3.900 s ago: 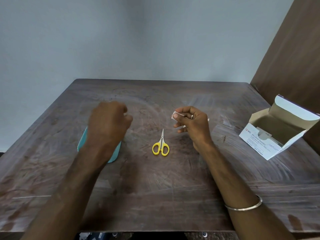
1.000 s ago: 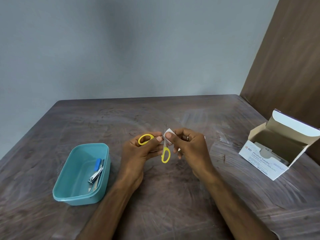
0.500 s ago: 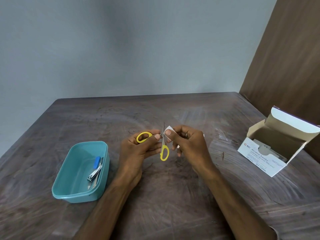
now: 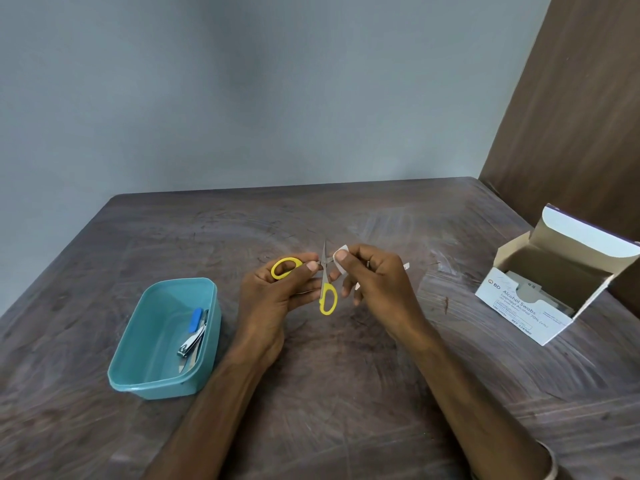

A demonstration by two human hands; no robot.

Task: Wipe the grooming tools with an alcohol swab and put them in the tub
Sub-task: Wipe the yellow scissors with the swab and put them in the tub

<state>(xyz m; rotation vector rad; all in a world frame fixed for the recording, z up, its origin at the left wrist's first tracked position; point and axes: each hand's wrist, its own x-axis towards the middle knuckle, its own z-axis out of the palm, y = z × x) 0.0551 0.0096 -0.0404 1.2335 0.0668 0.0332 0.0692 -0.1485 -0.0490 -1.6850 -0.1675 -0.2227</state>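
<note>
My left hand (image 4: 277, 292) holds small yellow-handled scissors (image 4: 327, 296) above the table, blades spread, one loop in my fingers and the other hanging down. My right hand (image 4: 374, 282) pinches a white alcohol swab (image 4: 340, 259) against one blade near the pivot. To the left, a teal tub (image 4: 138, 341) stands on the table. Inside it lie a metal nail clipper (image 4: 190, 342) and a blue-handled tool (image 4: 195, 319).
An open white box of alcohol swabs (image 4: 540, 299) stands at the right, lid flipped up. The dark wooden table (image 4: 346, 393) meets a grey wall behind and a brown panel on the right. A metal bangle (image 4: 549, 460) is on my right wrist.
Since 3.9 s ago my left hand lifted the scissors off the table and opened them. The swab now sits against a blade. In the last second the hands barely moved.
</note>
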